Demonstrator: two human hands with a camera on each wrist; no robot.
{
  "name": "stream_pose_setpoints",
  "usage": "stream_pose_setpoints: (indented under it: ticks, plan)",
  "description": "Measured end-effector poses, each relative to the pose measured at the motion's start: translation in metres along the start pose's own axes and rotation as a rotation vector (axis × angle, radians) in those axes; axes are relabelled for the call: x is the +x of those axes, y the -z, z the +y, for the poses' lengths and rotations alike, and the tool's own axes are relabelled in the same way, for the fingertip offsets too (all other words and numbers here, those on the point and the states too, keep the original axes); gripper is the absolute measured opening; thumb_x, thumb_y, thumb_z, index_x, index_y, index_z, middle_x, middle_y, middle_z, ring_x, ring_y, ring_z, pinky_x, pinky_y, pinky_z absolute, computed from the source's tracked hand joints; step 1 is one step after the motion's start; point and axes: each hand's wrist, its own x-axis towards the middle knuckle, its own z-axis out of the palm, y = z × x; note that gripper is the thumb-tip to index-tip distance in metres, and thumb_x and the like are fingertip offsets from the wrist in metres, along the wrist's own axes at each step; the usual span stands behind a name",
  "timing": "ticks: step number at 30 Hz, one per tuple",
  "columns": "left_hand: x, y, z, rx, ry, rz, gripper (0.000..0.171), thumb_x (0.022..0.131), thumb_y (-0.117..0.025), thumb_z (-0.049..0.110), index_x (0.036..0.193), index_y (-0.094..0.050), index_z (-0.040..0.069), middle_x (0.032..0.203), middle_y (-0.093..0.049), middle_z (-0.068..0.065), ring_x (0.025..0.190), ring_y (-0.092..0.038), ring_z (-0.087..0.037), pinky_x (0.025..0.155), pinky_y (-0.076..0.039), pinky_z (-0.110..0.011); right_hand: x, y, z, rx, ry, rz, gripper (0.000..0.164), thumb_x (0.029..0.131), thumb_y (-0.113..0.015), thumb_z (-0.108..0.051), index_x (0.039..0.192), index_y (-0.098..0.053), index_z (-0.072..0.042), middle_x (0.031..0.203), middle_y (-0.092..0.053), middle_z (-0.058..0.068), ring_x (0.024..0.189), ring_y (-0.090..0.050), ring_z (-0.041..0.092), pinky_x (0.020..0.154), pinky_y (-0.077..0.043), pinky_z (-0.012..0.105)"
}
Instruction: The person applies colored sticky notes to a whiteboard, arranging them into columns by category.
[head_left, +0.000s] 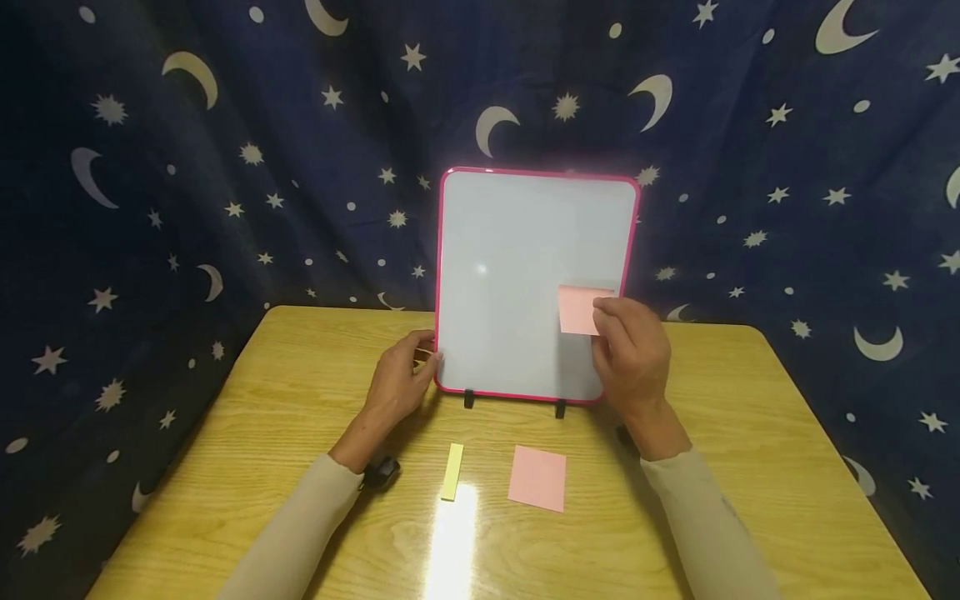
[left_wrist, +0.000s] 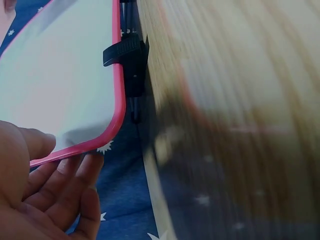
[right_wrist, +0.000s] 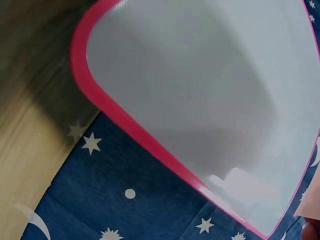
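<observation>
A small whiteboard [head_left: 517,250] with a pink frame leans upright on a stand with black clips [head_left: 468,399]. My left hand [head_left: 401,375] grips its lower left edge, the thumb on the front and the fingers behind, as the left wrist view shows. Between thumb and fingertips my right hand [head_left: 633,350] pinches a pink sticky note [head_left: 576,310] in front of the board's right half. A corner of that note [right_wrist: 311,197] enters the right wrist view at its right edge. Another pink sticky note [head_left: 537,478] lies flat on the table, to the right of a narrow yellow sticky strip [head_left: 452,472].
The wooden table [head_left: 300,400] reaches back to a dark blue curtain [head_left: 225,167] printed with moons and stars. A black wrist device [head_left: 382,472] sits at the left wrist. Light glares on the table's front middle, just below the yellow strip.
</observation>
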Motion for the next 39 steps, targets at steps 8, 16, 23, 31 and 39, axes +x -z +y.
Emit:
stream_pose_setpoints:
  ticks: [8,16,23,31,39]
  plan:
    - [0.0,-0.001,-0.001,-0.011,0.024,-0.007,0.037,0.104,-0.066,0.015,0.14,-0.063,0.005,0.117,-0.074,-0.012,0.104,-0.072,-0.028,0.096,-0.058,-0.045,0.007,-0.004,0.007,-0.021,-0.01,-0.035,0.017,0.085,-0.067,0.013,0.097,-0.076,0.006,0.108,-0.078,0.016,0.098,-0.072,0.04,0.089,-0.058,0.054]
    - [0.001,-0.003,-0.001,0.002,0.036,-0.009,0.037,0.104,-0.067,0.015,0.14,-0.063,0.005,0.115,-0.073,-0.011,0.101,-0.072,-0.029,0.093,-0.058,-0.046,0.019,-0.01,0.01,-0.024,0.008,-0.031,0.015,0.085,-0.067,0.015,0.095,-0.075,0.006,0.108,-0.079,0.015,0.099,-0.073,0.04,0.091,-0.058,0.053]
    - [0.001,-0.003,-0.003,-0.011,0.024,-0.01,0.036,0.104,-0.067,0.014,0.139,-0.063,0.005,0.114,-0.073,-0.011,0.099,-0.073,-0.028,0.091,-0.059,-0.046,0.027,-0.019,0.015,-0.013,0.045,0.002,0.017,0.083,-0.063,0.017,0.093,-0.073,0.006,0.105,-0.078,0.015,0.096,-0.073,0.04,0.088,-0.058,0.053]
    - [0.001,-0.003,-0.005,-0.015,0.02,-0.002,0.036,0.104,-0.067,0.014,0.139,-0.063,0.005,0.114,-0.073,-0.011,0.096,-0.073,-0.027,0.088,-0.059,-0.045,0.03,-0.023,0.021,-0.044,0.01,-0.033,0.015,0.085,-0.064,0.016,0.092,-0.073,0.005,0.106,-0.079,0.014,0.098,-0.073,0.038,0.091,-0.059,0.052]
    - [0.0,-0.003,-0.005,-0.015,0.017,-0.009,0.036,0.105,-0.067,0.014,0.139,-0.063,0.006,0.114,-0.072,-0.012,0.097,-0.073,-0.028,0.089,-0.06,-0.045,0.033,-0.026,0.026,-0.055,-0.025,-0.031,0.013,0.086,-0.066,0.013,0.093,-0.074,0.005,0.107,-0.079,0.013,0.1,-0.072,0.038,0.093,-0.058,0.051]
